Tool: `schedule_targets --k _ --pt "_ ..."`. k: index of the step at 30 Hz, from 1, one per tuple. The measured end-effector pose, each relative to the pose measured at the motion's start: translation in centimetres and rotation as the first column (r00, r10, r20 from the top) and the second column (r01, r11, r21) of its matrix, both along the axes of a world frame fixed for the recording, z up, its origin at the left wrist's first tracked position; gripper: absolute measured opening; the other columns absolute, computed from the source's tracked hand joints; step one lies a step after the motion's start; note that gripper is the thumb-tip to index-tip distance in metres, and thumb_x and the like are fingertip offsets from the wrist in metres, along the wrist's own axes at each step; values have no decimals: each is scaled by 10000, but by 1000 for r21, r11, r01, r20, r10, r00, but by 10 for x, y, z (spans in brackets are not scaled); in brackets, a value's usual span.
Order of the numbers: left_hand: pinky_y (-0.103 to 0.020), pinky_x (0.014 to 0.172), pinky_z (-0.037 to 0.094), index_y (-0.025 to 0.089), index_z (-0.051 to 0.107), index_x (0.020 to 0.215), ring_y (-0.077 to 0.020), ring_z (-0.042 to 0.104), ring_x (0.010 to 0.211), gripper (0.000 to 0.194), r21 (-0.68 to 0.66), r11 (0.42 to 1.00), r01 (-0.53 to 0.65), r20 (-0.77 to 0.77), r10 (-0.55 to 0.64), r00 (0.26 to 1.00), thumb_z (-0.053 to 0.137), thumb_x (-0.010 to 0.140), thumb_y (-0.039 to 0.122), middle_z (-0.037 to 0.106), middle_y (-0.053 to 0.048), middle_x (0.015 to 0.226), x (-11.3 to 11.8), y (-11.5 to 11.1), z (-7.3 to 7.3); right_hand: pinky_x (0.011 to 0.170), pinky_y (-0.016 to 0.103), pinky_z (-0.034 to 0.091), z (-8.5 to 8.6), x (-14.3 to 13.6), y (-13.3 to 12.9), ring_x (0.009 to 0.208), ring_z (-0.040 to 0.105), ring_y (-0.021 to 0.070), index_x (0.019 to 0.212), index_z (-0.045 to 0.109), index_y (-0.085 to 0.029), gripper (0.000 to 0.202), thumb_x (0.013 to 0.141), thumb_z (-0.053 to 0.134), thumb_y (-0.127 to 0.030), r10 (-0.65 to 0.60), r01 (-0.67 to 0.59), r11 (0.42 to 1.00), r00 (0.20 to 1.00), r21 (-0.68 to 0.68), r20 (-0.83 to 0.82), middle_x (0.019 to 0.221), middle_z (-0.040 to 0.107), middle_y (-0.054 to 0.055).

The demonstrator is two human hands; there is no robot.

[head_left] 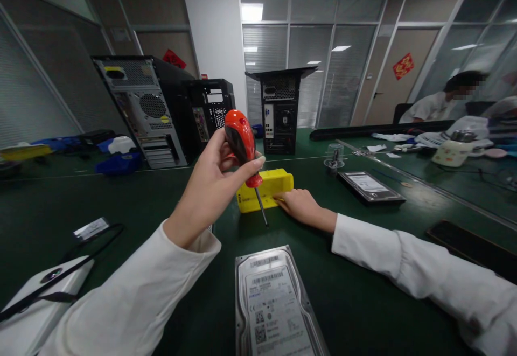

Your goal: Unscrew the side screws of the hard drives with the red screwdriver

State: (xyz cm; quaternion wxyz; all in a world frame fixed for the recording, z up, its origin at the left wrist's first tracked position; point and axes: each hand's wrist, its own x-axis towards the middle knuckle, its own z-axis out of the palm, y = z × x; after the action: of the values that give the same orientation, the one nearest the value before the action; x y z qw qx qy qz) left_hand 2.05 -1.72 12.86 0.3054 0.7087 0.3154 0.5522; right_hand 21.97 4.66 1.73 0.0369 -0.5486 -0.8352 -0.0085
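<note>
My left hand is raised in the middle of the view, closed around the red and black handle of a screwdriver. Its thin metal shaft slants down to the right, and the tip is in the air. Behind the shaft, a small yellow plastic bin is tilted with its open side towards me. At the bin's lower right, my right hand reaches in with fingers drawn together; anything between the fingertips is hidden. A silver hard drive lies label up on the green table in front of me.
Another hard drive lies at the right, near a clear domed container. Computer cases stand at the back. A blue bin and a white device with a black cable are at left. A person sits beyond the table.
</note>
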Motion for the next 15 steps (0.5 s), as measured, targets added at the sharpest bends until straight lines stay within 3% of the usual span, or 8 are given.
schedule_targets --k 15 --pt "-318 874 532 188 503 1066 -179 637 965 378 -12 1000 16 -1 -16 1000 689 738 212 627 -20 1011 0 -1 0 822 373 496 -4 2 4 948 579 169 1136 538 -126 311 904 499 -330 -36 40 999 994 37 -106 1087 571 83"
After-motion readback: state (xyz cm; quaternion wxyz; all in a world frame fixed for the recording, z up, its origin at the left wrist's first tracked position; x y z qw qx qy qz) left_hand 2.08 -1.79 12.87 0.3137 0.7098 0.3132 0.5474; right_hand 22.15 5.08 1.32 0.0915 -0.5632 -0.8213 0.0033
